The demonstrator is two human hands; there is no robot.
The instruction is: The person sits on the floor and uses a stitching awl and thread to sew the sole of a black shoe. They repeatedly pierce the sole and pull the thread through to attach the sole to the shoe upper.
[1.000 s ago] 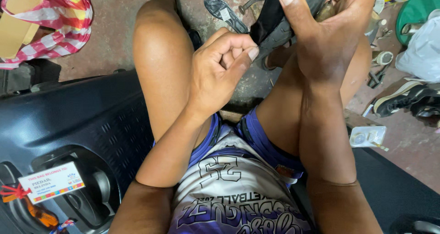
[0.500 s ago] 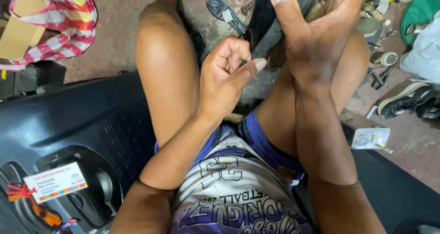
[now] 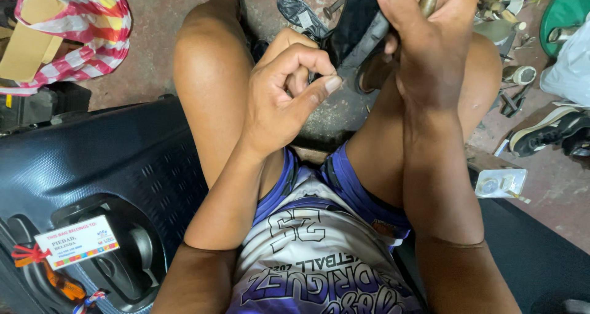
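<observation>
My right hand [image 3: 433, 50] is raised in front of my right knee, closed around a black shoe [image 3: 356, 22] that I hold up near the top of the view. My thumb lies pressed along its dark upper and my fingers wrap round the far side; a slim metal tool tip [image 3: 428, 0] pokes up between those fingers, though I cannot tell what kind of tool it is. The shoe hangs above the floor, between my two knees, with its grey sole edge turned toward my left hand.

My left hand [image 3: 286, 90] sits just beside the shoe, loosely curled, holding nothing that I can see. The index finger is hooked over and the thumb stretches out toward the sole edge, its tip close to the shoe but not clearly touching it.

I am seated with bare legs apart, in purple-trimmed shorts and a white and purple jersey [image 3: 313, 259]. To my left lies a black hard-shell suitcase [image 3: 92, 179] with a white name tag [image 3: 77, 241] tied at its handle recess. Past it, a red, pink and white striped bag [image 3: 86, 37] with a piece of cardboard [image 3: 27, 53] in it rests on the concrete floor [image 3: 153, 56]. To my right, a black sneaker with a white sole [image 3: 550, 133], a green container [image 3: 568, 10] and small tools lie scattered on the floor.
</observation>
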